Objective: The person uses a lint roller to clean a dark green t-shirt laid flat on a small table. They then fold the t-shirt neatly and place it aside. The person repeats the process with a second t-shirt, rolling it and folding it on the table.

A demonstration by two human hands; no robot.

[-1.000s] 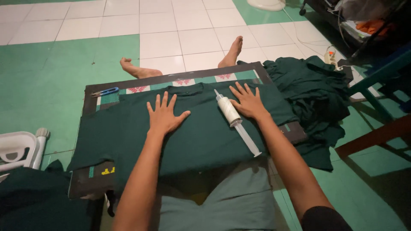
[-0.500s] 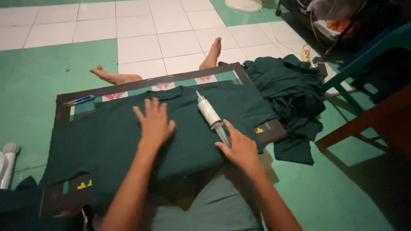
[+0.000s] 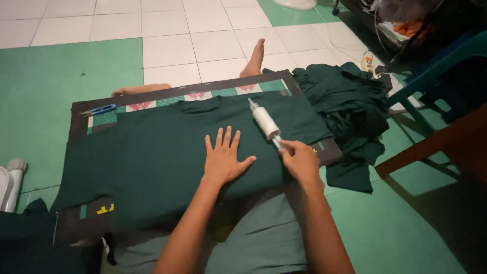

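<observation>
A dark green garment [image 3: 167, 152] lies spread flat over a dark-framed board [image 3: 76, 109] across my lap. My left hand [image 3: 223, 158] rests palm down on the cloth with fingers spread. My right hand [image 3: 300, 161] is closed around the handle of a white lint roller [image 3: 266, 121], whose roll lies on the cloth near the garment's right side.
A pile of dark green clothes [image 3: 350, 109] lies right of the board. Blue snips [image 3: 99, 110] rest on the board's far left corner. My bare feet [image 3: 253, 60] stick out beyond the board. A chair [image 3: 431, 76] stands at right, a white object [image 3: 11, 182] at left.
My right hand slid from the cloth down to the roller's handle and gripped it. My left hand shifted slightly toward the middle of the garment. The view moved closer.
</observation>
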